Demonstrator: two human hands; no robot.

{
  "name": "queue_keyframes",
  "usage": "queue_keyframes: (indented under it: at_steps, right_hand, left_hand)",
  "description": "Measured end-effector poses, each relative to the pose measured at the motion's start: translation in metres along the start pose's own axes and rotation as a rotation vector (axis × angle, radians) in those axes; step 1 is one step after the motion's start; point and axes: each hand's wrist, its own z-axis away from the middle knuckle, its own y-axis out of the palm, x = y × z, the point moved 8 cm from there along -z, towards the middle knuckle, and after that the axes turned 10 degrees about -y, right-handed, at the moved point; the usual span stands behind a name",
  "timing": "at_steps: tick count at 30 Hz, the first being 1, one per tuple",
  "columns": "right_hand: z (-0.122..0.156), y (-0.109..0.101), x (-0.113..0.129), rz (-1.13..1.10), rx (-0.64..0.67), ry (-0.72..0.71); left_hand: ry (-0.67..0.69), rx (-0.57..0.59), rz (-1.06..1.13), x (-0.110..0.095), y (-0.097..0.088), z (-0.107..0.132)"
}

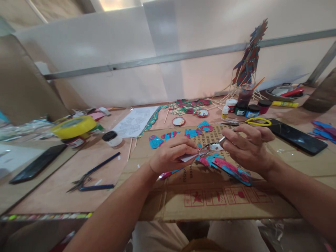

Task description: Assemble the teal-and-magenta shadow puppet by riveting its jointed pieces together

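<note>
Head | right hand (pixel 245 147): silver tool (pixel 216 147) | nearby: cutouts (pixel 231 170), scissors (pixel 259 121), phone (pixel 299 137)

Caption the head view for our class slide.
Above cardboard, the left hand pinches a pale piece; the right hand grips a metal tool.

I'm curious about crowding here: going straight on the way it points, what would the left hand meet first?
For the left hand, probably the metal tool held in the right hand; depth is unclear.

The pinkish table (pixel 49 199) bears flattened cardboard (pixel 149 206) with pink-and-blue cutouts (pixel 232 170), blue-handled pliers (pixel 103 164), 1 printed sheet (pixel 136 121).
</note>
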Motion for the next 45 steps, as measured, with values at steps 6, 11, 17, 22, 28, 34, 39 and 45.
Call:
queue_keyframes:
  at_steps: [6, 11, 17, 22, 28, 34, 39, 45]
  right_hand:
    - [-0.003, -0.001, -0.002, -0.049, 0.034, 0.008]
    - [-0.01, -0.002, -0.001, -0.08, 0.041, -0.058]
    - [-0.011, -0.004, -0.001, -0.121, -0.027, -0.088]
    - [-0.01, -0.003, 0.0, -0.106, -0.015, -0.09]
    - [-0.014, -0.004, 0.002, -0.047, 0.018, -0.132]
    - [-0.013, -0.004, 0.002, -0.002, 0.017, -0.132]
    - [-0.013, -0.008, 0.002, -0.01, 0.025, -0.154]
    - [-0.009, -0.009, 0.003, -0.015, 0.044, -0.165]
  left_hand:
    - [-0.003, 0.014, 0.008, 0.0, 0.001, -0.001]
    - [0.012, 0.007, -0.011, -0.003, -0.001, 0.0]
    - [0.026, 0.019, -0.105, -0.005, -0.002, 0.002]
    - [0.011, 0.025, -0.05, -0.003, -0.002, 0.001]
    - [0.007, 0.05, -0.014, 0.0, 0.0, 0.0]
    - [0.009, 0.066, 0.01, 0.0, 0.003, 0.001]
    - [-0.002, 0.087, 0.002, 0.0, 0.007, 0.002]
    - [0.031, 0.109, -0.044, -0.004, 0.008, 0.005]
